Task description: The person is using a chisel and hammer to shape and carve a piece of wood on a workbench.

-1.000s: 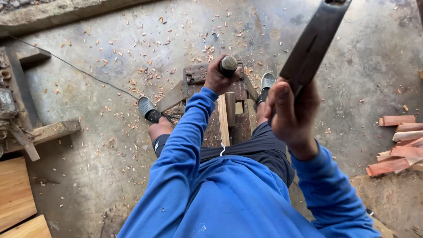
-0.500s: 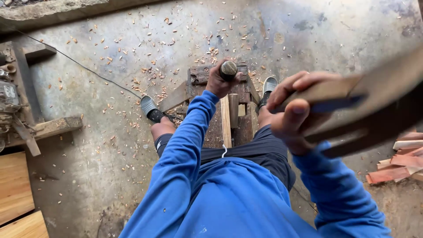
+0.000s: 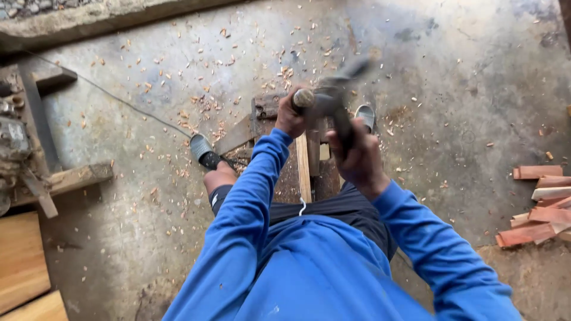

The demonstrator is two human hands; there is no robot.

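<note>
Left hand (image 3: 291, 119) grip closed on chisel handle (image 3: 304, 98) over wooden workpiece (image 3: 303, 166); right hand (image 3: 355, 159) grips blurred mallet (image 3: 336, 98) touching chisel top. Concrete floor (image 3: 452, 89) open around, wood pieces (image 3: 541, 202) far right.

Daylight was even and moderately bright across the concrete floor (image 3: 464, 119), with soft shadows and no glare. The mallet (image 3: 336, 98) in the right hand (image 3: 357, 157) was heavily motion-blurred, its outline smeared; the wood chips (image 3: 202, 107) left of it stayed sharp. Mild wide-angle bending appeared toward the frame edges.
</note>
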